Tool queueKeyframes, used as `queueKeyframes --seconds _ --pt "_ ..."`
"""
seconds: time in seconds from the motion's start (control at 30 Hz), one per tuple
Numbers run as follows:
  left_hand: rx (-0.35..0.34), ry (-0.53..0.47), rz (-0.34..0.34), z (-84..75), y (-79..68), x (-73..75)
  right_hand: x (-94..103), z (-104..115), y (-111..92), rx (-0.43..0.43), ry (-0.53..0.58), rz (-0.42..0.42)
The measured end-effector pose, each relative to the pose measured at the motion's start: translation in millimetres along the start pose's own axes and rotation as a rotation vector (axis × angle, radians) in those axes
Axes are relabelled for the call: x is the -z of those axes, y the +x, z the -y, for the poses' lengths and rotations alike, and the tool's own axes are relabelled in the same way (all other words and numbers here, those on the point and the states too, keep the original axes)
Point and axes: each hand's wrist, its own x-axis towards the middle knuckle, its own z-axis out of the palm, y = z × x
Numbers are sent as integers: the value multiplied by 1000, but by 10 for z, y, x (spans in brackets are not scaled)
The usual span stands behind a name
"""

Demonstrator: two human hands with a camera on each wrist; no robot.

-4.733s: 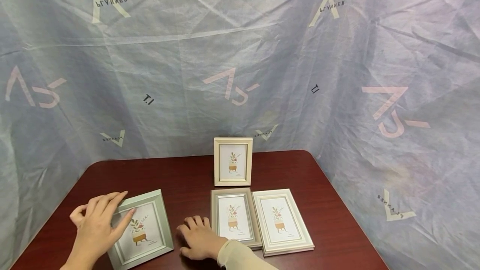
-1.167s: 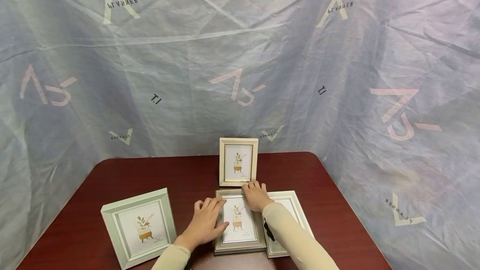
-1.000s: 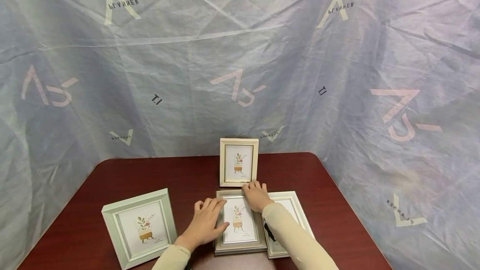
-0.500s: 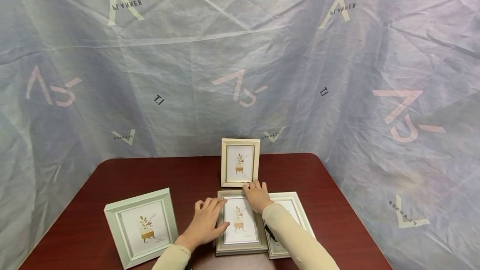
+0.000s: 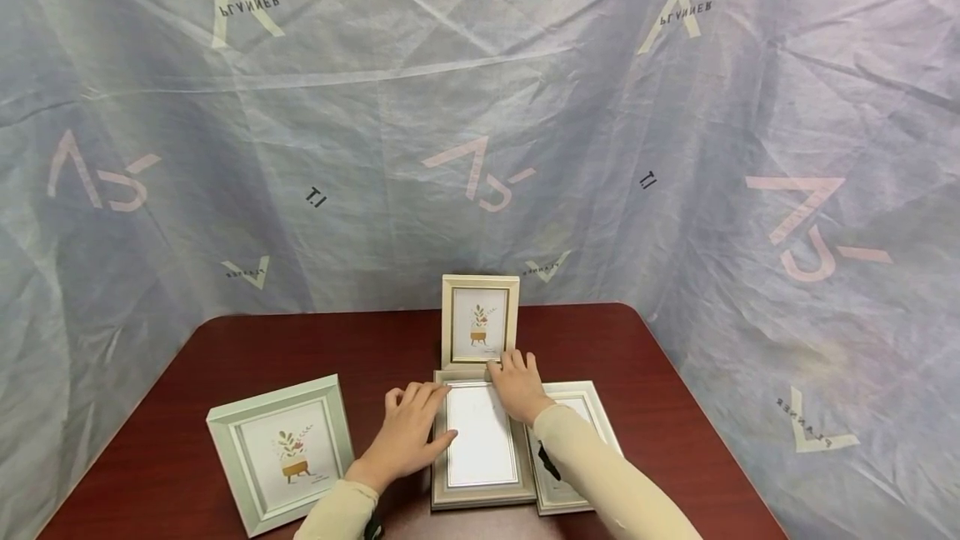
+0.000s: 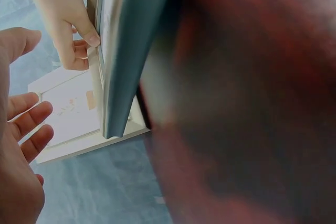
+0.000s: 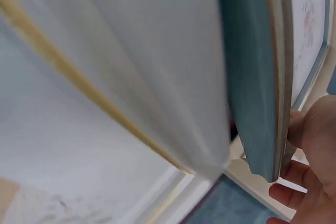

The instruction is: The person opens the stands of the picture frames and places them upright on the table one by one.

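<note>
Under the right hand (image 5: 517, 386) and left hand (image 5: 405, 433), the dark red surface (image 5: 322, 357) carries a taupe photo frame (image 5: 482, 436) between them; the right one pinches its top right corner, the left one has fingers spread beside it.

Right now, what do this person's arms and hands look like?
The left hand and right hand are bare, without gloves. The left sleeve and right sleeve are long, pale cream and plain. A small black piece shows by the left wrist, another black piece by the right; I can't tell what they are.
</note>
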Motion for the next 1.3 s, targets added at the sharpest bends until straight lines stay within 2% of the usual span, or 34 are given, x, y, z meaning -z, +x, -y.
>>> queueKeyframes --seconds 0.27,0.5,0.77,1.07,1.3 --pt "-60 13 -104 -27 119 201 191 -36 -88 24 -23 -184" --pt "-98 50 -156 -91 172 368 329 -53 -177 44 -41 -313" --pt "-133 81 -215 -104 208 490 505 -67 -308 79 6 -360" --pt "-117 98 -231 -68 213 573 641 -43 -428 150 134 -500" --pt "-103 85 -214 -74 193 584 658 -69 -450 175 270 -449"
